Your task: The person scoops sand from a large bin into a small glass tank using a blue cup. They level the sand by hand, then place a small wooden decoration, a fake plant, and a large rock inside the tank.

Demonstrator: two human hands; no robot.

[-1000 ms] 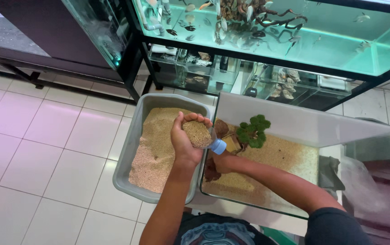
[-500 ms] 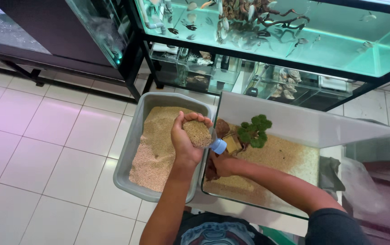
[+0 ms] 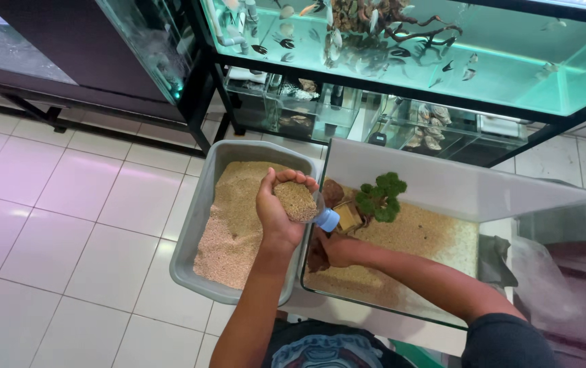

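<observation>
While raised above the grey tub (image 3: 201,225), left hand (image 3: 276,215) cupped around sand-filled cut bottle (image 3: 301,202). Right hand (image 3: 330,249) just below, inside glass tank (image 3: 443,184); grip impossible to tell.

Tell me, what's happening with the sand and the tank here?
The person's left hand holds a cut-off clear bottle scoop heaped with sand over the edge of a grey tub of sand. The right hand reaches inside the glass tank, resting by brown driftwood on the sand bed, near a small green plant.

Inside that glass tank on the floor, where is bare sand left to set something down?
In the glass tank, open sand lies right of the green plant. The left end is crowded: right hand, brown wood, plant.
</observation>
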